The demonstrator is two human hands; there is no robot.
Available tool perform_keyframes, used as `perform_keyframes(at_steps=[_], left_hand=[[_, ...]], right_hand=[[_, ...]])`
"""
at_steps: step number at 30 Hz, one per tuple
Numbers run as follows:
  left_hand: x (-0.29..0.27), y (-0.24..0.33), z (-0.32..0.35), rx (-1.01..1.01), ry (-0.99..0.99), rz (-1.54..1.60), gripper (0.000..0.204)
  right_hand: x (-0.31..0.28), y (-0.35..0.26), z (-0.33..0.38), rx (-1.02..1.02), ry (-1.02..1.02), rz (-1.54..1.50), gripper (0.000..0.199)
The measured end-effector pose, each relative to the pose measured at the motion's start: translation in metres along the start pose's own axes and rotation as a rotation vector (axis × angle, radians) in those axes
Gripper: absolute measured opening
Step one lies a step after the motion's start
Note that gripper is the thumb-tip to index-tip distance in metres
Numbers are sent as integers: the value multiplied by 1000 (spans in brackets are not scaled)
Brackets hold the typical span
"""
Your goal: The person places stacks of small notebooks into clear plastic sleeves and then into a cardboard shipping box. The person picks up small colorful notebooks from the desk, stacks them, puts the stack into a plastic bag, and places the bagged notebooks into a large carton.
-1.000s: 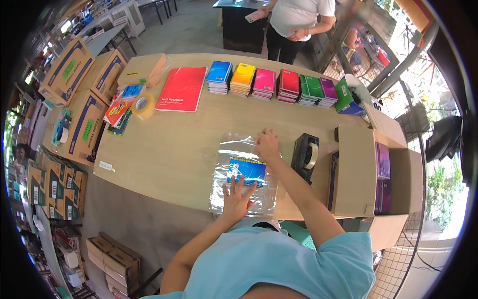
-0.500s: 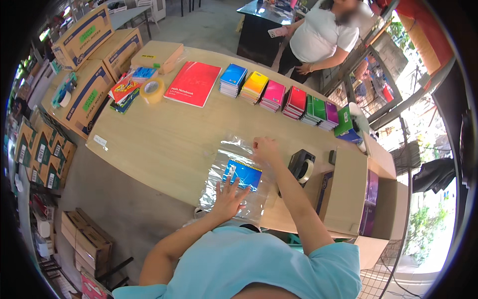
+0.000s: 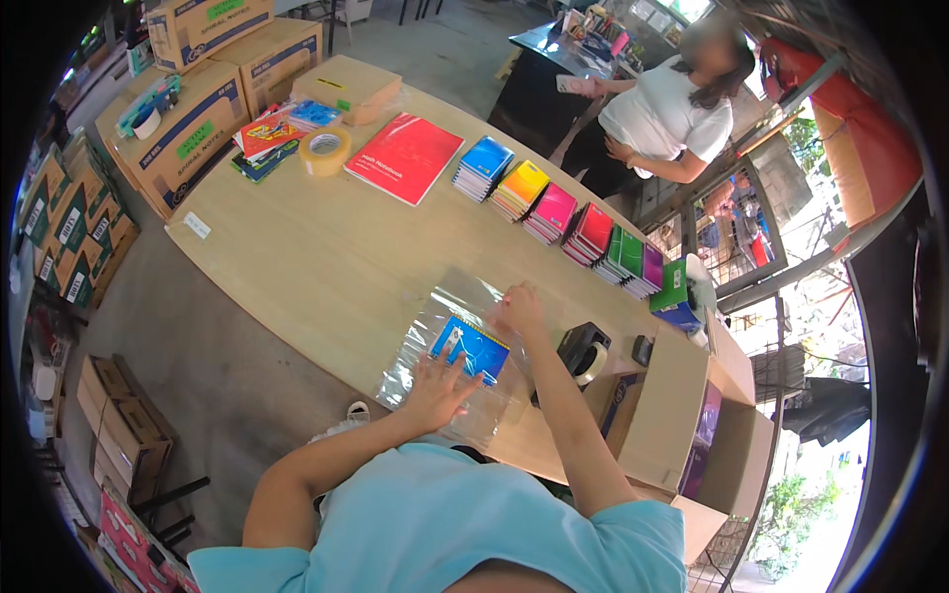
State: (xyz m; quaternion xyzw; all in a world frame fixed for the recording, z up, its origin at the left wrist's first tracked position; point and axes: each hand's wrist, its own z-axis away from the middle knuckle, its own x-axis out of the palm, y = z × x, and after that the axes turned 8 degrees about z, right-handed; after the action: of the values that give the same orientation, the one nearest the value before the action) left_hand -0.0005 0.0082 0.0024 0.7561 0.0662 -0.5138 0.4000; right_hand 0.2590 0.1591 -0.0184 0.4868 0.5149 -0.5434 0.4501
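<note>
A small blue spiral notebook (image 3: 474,348) lies on a clear plastic bag (image 3: 413,346) or inside it; I cannot tell which. The bag is spread flat near the table's front edge. My left hand (image 3: 435,391) rests with fingers spread on the notebook's lower left part, pressing it down. At the bag's upper right edge, my right hand (image 3: 518,310) is closed, its fingers curled at the plastic. The bit of film between those fingers is mostly hidden.
Beyond stand stacks of coloured spiral notebooks (image 3: 524,188), a red notebook (image 3: 407,158) and a tape roll (image 3: 323,150). A black tape dispenser (image 3: 578,354) and an open carton (image 3: 657,400) are at right. Across the table a person (image 3: 667,119) holds a phone.
The whole view has shifted and tilted with my head. My left hand stays on the notebook and my right hand at the bag's upper edge. The person across has turned the head.
</note>
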Motion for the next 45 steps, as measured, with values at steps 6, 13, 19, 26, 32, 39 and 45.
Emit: perform_keyframes(at_steps=[6,13,19,26,32,39,45], left_hand=[[-4,1,2,-25,-10,-10,84],[2,2,1,1,18,-14,84],[6,-2,3,25,67,-108,85],[3,3,0,55,78,-145,85],[8,1,4,-17,-33,-93,86],[10,6,0,8,7,-144,84],[0,9,2,-49,-67,-86,81]], right_hand=[[6,-20,20,70,231,-52,8],[4,-14,20,6,406,-65,7],[-12,-13,14,-87,57,13,16],[-25,-2,9,-49,-42,16,36],[-25,-8,3,-132,36,18,17],[-43,-2,-8,-224,-207,36,11],[-29,8,-25,-211,-506,-237,26]])
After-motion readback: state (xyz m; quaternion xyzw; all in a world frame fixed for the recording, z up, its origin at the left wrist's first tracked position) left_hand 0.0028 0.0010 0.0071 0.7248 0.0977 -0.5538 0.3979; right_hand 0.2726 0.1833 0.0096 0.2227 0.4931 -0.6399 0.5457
